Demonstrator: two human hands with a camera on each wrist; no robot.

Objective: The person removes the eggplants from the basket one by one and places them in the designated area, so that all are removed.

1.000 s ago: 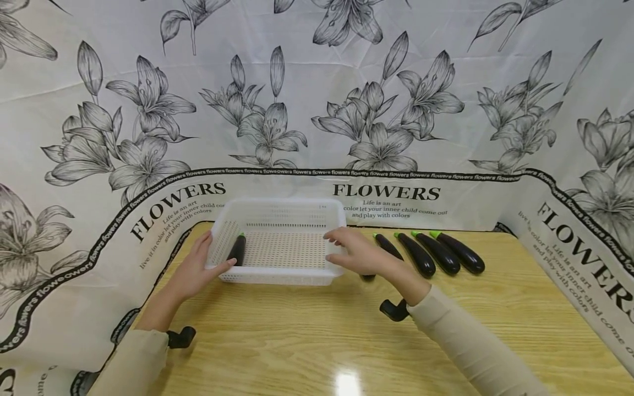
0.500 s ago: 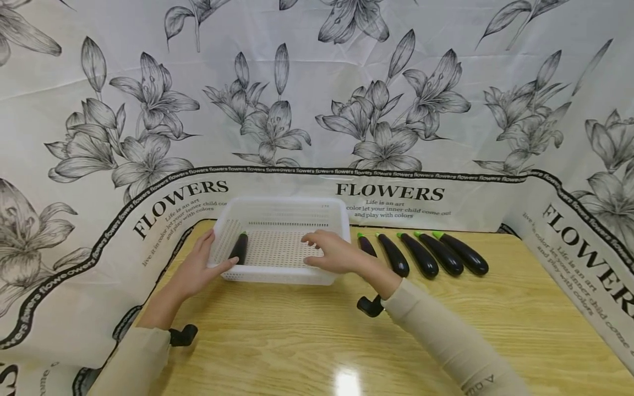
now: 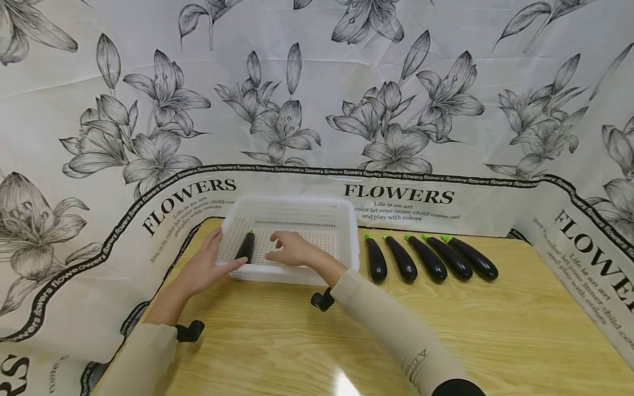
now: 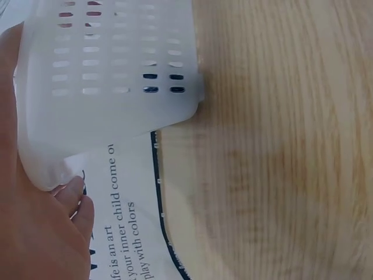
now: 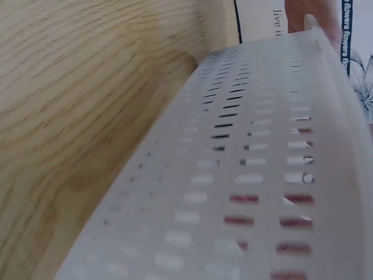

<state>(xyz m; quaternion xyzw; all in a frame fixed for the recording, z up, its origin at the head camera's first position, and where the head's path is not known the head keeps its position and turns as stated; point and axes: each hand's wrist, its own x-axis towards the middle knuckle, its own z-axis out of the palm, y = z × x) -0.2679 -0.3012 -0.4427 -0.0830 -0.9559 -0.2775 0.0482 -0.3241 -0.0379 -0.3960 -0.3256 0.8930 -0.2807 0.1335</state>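
A white perforated plastic basket [image 3: 302, 276] stands on the wooden table. One dark eggplant [image 3: 247, 246] with a green stem end lies inside it, close to the left wall. My left hand [image 3: 202, 269] grips the basket's left rim, thumb over the front corner; the left wrist view shows its fingers at the rim's far side. Inside the basket, to the right of that eggplant, my right hand [image 3: 292, 250] hovers with loosely bent fingers and holds nothing. The right wrist view shows mostly the basket's outer wall [image 5: 192, 175], with the hand partly visible through its slots.
Several more eggplants [image 3: 402, 259] lie in a row on the table [image 3: 277, 335], right of the basket, green ends toward the back. A white flower-printed cloth [image 3: 317, 143] hangs behind and along both sides.
My right hand has moved left from the basket's right rim to inside it, near the eggplant. My left hand keeps its grip on the basket. The head view has shifted slightly.
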